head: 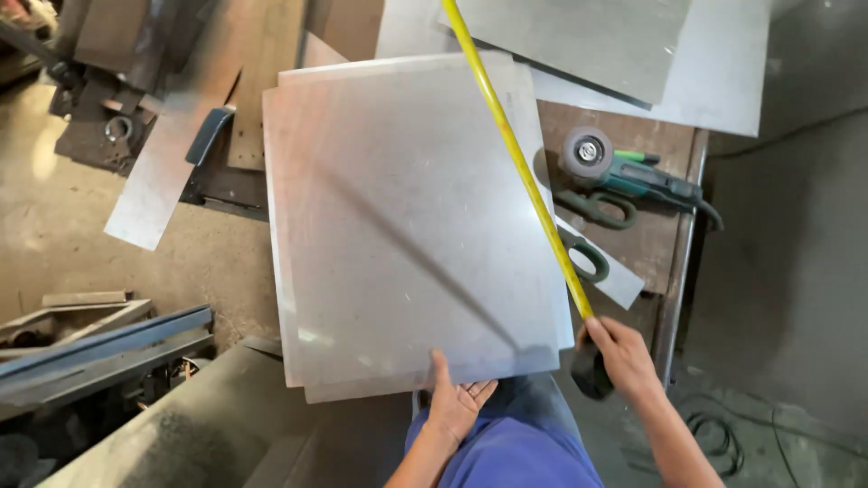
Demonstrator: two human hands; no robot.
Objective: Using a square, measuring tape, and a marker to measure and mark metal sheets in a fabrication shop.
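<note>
Dusty concrete floor surrounds a brown metal workbench point(665, 248) stacked with grey steel sheets. At its near edge lies the top sheet point(407, 226), overhanging toward the person's lap, long axis running from near edge to far edge and tilted slightly clockwise. Left hand point(455, 407) is open, palm up beneath the sheet's near edge, thumb resting on top. Right hand point(619, 352) is closed around a black tape measure case point(589, 369); its yellow blade point(515, 154) stretches toward the far edge along the sheet's right side. Judging by this, the blade should lie flat and parallel to that edge for a true reading. An angle grinder point(624, 172) and snips point(592, 208) lie by the bench's right edge.
</note>
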